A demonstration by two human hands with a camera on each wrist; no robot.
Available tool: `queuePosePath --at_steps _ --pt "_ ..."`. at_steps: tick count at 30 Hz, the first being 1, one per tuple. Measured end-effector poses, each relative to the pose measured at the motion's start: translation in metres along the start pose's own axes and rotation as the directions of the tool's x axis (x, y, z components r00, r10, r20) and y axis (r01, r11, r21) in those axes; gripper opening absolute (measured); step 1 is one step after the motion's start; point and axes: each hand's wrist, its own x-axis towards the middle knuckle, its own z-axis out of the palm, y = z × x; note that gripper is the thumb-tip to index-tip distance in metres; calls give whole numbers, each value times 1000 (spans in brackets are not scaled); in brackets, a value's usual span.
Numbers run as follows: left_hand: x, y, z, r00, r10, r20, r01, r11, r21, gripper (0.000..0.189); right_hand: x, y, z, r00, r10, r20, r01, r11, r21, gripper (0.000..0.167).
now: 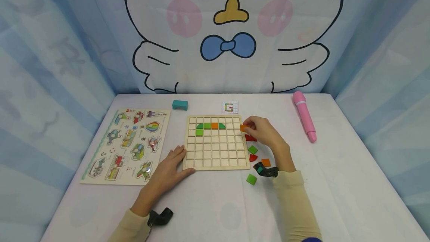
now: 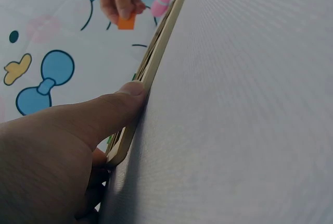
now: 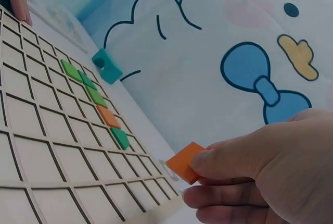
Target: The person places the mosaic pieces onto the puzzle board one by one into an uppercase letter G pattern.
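A wooden grid board (image 1: 215, 168) lies mid-table, with several green and orange pieces in its upper squares. My left hand (image 1: 169, 173) rests against its near left corner, thumb (image 2: 122, 99) along the front edge and the other fingers by the left side. Just off the board's right edge, my right hand (image 1: 265, 132) pinches an orange square tile (image 3: 186, 162) between thumb and fingers. Below that hand lie red pieces (image 1: 253, 158), green tiles (image 1: 251, 179) and another orange tile (image 1: 265, 162).
On the left is a picture puzzle board (image 1: 134, 152) with vehicle shapes. A teal block (image 1: 180, 105) and a small pattern card (image 1: 230, 107) lie behind the grid. Far right is a pink microphone-shaped object (image 1: 305, 117). A printed curtain (image 1: 228, 74) closes the back.
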Motion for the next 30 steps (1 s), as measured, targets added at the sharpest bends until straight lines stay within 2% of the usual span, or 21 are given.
queuePosePath --at_steps 11,19,30 --pt "0 -1 1 1000 3 -8 -3 1000 2 84 16 -22 21 991 -132 -20 132 991 27 22" --pt "0 -2 1 1000 10 -9 -10 1000 5 85 24 -36 38 978 -208 -4 208 977 36 20" --pt "0 -1 -1 1000 10 -6 -10 1000 0 84 32 -57 62 966 -258 17 258 966 34 19"
